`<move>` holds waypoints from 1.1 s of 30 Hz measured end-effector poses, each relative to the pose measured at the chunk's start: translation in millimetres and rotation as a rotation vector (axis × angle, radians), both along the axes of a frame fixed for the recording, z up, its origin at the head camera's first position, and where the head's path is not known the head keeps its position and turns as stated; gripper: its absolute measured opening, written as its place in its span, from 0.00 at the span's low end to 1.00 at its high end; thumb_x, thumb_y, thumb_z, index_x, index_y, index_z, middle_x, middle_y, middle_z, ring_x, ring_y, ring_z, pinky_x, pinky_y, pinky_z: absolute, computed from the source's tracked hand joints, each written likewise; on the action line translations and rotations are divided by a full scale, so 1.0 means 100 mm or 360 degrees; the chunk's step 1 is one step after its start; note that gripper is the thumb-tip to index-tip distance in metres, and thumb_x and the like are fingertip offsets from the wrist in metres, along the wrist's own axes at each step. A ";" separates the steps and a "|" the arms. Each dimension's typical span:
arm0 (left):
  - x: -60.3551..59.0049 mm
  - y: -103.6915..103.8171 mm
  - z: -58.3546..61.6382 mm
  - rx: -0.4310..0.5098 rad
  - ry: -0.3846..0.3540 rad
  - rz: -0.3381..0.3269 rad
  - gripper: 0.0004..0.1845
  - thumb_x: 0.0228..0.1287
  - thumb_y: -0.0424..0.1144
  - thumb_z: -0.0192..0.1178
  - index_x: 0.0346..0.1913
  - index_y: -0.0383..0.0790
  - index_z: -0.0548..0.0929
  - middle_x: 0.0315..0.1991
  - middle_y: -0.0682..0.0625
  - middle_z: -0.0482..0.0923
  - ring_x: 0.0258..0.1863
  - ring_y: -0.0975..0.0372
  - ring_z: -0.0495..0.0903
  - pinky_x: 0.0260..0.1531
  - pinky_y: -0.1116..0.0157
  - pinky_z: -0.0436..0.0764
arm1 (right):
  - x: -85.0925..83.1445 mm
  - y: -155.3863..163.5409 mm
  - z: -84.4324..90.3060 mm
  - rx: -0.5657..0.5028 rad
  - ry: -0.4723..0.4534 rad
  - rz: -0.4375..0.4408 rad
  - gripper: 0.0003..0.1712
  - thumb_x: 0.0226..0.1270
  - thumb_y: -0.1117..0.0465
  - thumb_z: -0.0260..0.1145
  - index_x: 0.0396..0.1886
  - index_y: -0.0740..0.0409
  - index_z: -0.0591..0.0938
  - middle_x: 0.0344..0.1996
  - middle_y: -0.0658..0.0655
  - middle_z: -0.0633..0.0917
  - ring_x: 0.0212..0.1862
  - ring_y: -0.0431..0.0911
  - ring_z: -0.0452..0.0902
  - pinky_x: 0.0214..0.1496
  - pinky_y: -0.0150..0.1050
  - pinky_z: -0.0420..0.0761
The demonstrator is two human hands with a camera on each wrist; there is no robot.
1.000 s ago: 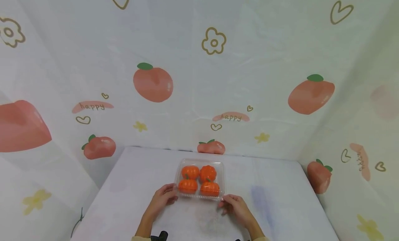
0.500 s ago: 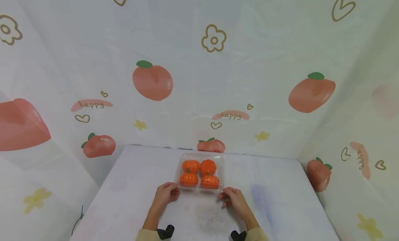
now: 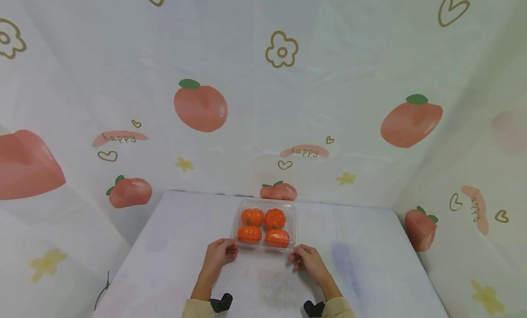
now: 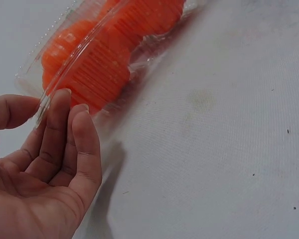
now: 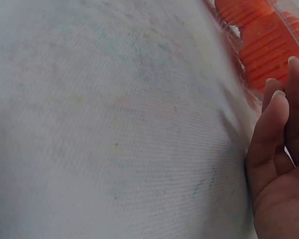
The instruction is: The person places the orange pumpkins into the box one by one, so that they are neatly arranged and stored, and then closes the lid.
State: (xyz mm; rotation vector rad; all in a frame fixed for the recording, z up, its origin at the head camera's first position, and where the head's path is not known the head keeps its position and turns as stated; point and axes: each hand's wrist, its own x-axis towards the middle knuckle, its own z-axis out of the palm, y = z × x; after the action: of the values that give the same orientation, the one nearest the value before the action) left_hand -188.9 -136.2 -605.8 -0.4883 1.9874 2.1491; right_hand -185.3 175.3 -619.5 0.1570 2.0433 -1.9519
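Observation:
A clear plastic clamshell box [image 3: 293, 226] with its lid down lies on the white table [image 3: 370, 263], holding several orange pumpkin-shaped pieces [image 3: 263, 226]. My left hand [image 3: 224, 250] rests at the box's near left corner. In the left wrist view the fingertips [image 4: 60, 99] touch the box's rim [image 4: 45, 94] with fairly straight fingers, thumb apart. My right hand [image 3: 304, 256] sits at the near right corner. In the right wrist view its straight fingers [image 5: 284, 99] lie against the box [image 5: 261, 35].
A drape printed with peaches, hearts and flowers [image 3: 288, 103] hangs behind and to both sides, closing in the table on three sides. Black wrist mounts [image 3: 221, 303] show at the bottom edge. A faint stain [image 3: 280, 281] marks the cloth between my hands.
The box has slid away from me toward the back of the table, and both hands have followed it, staying at its near corners.

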 end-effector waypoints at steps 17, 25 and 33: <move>-0.03 0.00 0.01 0.0054 -0.0022 -0.0016 0.18 0.74 0.42 0.58 0.49 0.25 0.82 0.34 0.46 0.88 0.33 0.60 0.86 0.38 0.65 0.88 | 0.01 0.04 0.06 0.0088 0.0017 0.0077 0.19 0.80 0.58 0.53 0.38 0.71 0.79 0.24 0.49 0.79 0.30 0.42 0.73 0.33 0.32 0.78; -0.03 0.02 0.04 0.0025 -0.0057 -0.0005 0.17 0.74 0.40 0.57 0.49 0.25 0.81 0.32 0.47 0.88 0.32 0.61 0.86 0.38 0.65 0.89 | 0.02 -0.01 0.05 0.0116 0.0051 0.0036 0.17 0.79 0.59 0.53 0.29 0.64 0.75 0.21 0.50 0.76 0.29 0.42 0.74 0.34 0.32 0.76; -0.02 0.01 0.06 -0.0029 -0.0039 0.0000 0.17 0.74 0.40 0.57 0.49 0.24 0.81 0.34 0.45 0.89 0.32 0.61 0.86 0.38 0.64 0.89 | 0.01 0.01 -0.03 0.0090 0.0004 0.0055 0.19 0.80 0.55 0.52 0.40 0.69 0.79 0.24 0.48 0.80 0.32 0.42 0.79 0.40 0.33 0.84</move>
State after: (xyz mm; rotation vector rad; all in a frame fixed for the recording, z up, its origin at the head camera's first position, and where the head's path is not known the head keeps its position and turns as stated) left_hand -191.4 -134.8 -599.9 -0.5148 1.9958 2.1167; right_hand -184.5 175.9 -622.0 0.1310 2.0896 -1.8761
